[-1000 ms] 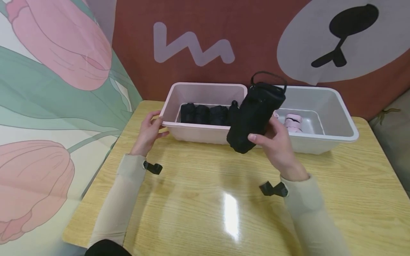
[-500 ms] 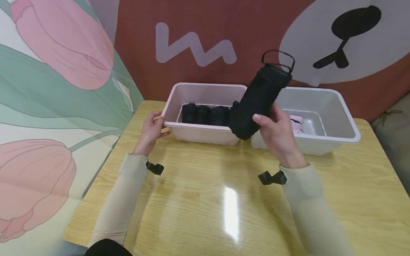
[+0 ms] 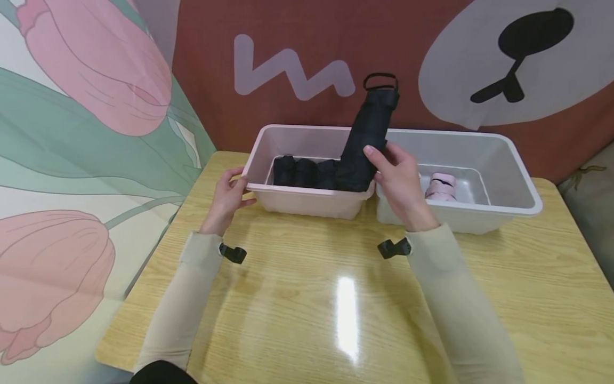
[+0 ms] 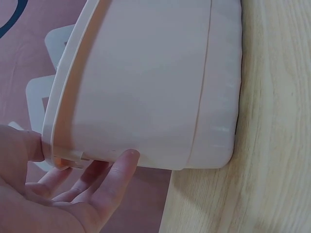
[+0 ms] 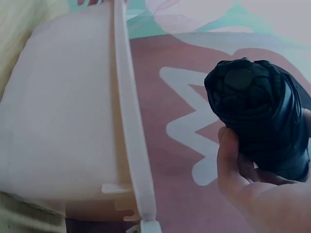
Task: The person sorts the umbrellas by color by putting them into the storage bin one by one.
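My right hand [image 3: 400, 184] grips a black folded umbrella [image 3: 369, 128], thumb on its near side. The umbrella stands tilted over the right end of the pink plastic bin [image 3: 307, 201], its strap loop at the top. In the right wrist view the gathered round end of the umbrella [image 5: 257, 107] shows. Several black rolled bundles [image 3: 304, 173] lie in a row in that bin, partly hidden by the front wall. At the bin's left front corner my left hand [image 3: 225, 197] holds the rim, thumb on the edge and fingers below, as the left wrist view shows.
A grey-white bin [image 3: 508, 205] stands just right of the pink one, with a pink rolled item [image 3: 441, 186] inside. Both bins are on a wooden table [image 3: 297, 298], against a wall covering with a printed pattern [image 3: 307, 64].
The right hand has raised the umbrella and then carried it left over the pink bin, turning it more upright. My left hand has stayed on the bin's corner.
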